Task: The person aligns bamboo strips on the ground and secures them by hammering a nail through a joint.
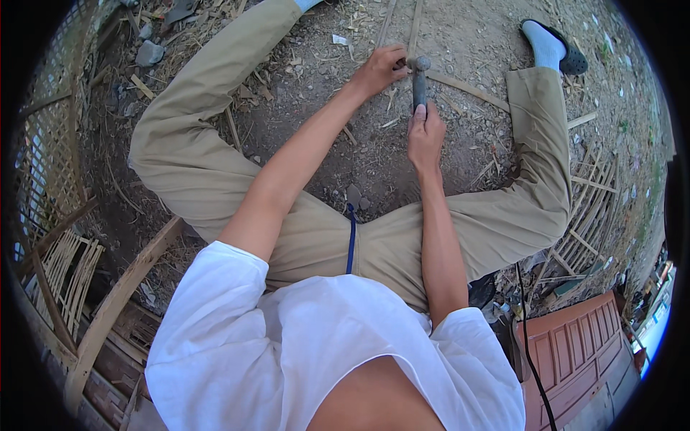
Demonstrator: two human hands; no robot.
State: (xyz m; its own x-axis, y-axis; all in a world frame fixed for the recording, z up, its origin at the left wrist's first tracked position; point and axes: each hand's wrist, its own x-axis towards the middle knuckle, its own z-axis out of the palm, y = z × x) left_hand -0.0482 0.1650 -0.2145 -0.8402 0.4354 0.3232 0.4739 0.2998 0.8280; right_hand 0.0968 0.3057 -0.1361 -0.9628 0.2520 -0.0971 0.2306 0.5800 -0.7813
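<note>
My right hand is closed around a hammer with a dark grip and a rounded grey metal head. The hammer's head is over the spot where thin wooden strips meet on the ground. Just left of the head, my left hand is closed, its fingers curled and pinched together at the strips. What those fingers pinch is hidden or too small to make out. Two more narrow strips run away from this joint toward the far edge.
My bent legs in khaki trousers spread to either side on bare dirt littered with chips. A rock lies at far left. Slatted wooden lattice lies at right, a reddish panelled door behind it. A wooden beam slants at left.
</note>
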